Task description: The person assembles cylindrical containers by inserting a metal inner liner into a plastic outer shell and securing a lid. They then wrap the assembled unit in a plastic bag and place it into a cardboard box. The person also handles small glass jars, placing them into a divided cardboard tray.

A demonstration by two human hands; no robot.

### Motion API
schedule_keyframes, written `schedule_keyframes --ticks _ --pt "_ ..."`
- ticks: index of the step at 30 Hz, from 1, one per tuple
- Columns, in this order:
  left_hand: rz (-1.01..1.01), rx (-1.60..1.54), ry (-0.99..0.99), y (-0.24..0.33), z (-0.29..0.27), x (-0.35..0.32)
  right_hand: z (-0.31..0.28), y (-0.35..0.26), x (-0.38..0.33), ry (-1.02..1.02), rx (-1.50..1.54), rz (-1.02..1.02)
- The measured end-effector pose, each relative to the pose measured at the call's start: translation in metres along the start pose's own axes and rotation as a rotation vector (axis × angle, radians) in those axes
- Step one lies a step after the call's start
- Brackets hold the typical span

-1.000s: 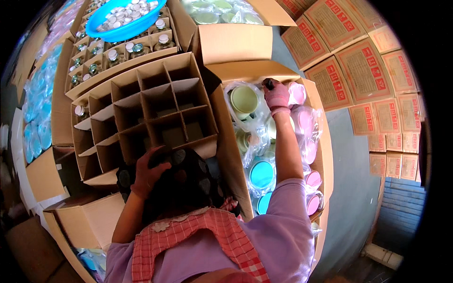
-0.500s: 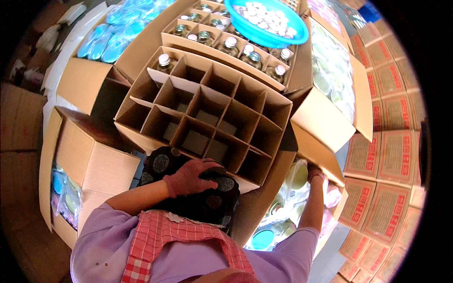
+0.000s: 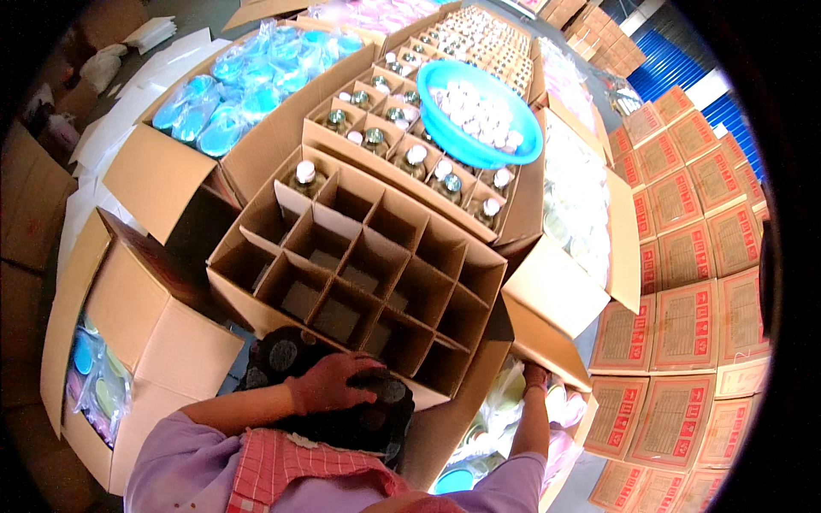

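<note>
My left hand (image 3: 335, 383), in a dark reddish glove, rests on black cloth with grey spots (image 3: 274, 363) over my lap. Its fingers are loosely bent and apart, with nothing in them. To the right, my right hand (image 3: 536, 376), gloved too, reaches into an open carton (image 3: 547, 332) of plastic-wrapped items with greenish, pink and blue parts (image 3: 500, 406); its fingers are hidden there. Between and beyond my hands stands a divided cardboard carton (image 3: 256, 295). A single clear bottle with a white cap (image 3: 306, 177) sits in its far left compartment; the other visible compartments hold no bottle.
Behind it, a carton holds capped bottles (image 3: 416, 162), with a blue basin (image 3: 436, 128) of small white caps on top. Open cartons of wrapped blue items (image 3: 224, 128) and pale items (image 3: 577, 214) flank it. Another carton (image 3: 184, 333) stands left. Stacked printed cartons (image 3: 684, 325) line the right.
My view has tilted up, so the cartons sit lower and more of the bottles behind shows. My left hand remains on the black cloth, and my right hand is still inside the right carton.
</note>
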State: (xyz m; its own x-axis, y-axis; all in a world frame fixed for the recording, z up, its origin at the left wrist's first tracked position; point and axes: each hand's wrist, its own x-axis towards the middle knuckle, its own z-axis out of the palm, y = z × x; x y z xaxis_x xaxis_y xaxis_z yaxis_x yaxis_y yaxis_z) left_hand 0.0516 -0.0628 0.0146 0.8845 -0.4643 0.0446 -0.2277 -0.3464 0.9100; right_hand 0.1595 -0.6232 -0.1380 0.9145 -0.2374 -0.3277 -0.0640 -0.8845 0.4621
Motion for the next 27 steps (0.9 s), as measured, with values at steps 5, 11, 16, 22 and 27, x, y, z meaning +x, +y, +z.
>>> schedule_keyframes --ticks 5,11,16,22,27 --pt "-0.036 0.041 -0.008 0.002 -0.007 -0.004 -0.103 -0.014 -0.071 -0.148 -0.051 -0.038" --pt "-0.165 -0.291 -0.034 0.016 -0.011 0.015 -0.197 0.032 -0.118 0.034 0.073 0.0" --pt "-0.043 -0.577 -0.182 0.06 -0.005 0.054 -0.302 0.029 -0.18 0.19 -0.033 -0.027" --pt "-0.37 -1.322 -0.537 0.106 0.036 0.108 -0.386 -0.019 -0.25 0.52 -0.252 -0.34" --pt "0.234 -0.391 0.159 0.118 0.046 0.092 -0.432 -0.113 -0.308 0.627 -0.417 -0.536"
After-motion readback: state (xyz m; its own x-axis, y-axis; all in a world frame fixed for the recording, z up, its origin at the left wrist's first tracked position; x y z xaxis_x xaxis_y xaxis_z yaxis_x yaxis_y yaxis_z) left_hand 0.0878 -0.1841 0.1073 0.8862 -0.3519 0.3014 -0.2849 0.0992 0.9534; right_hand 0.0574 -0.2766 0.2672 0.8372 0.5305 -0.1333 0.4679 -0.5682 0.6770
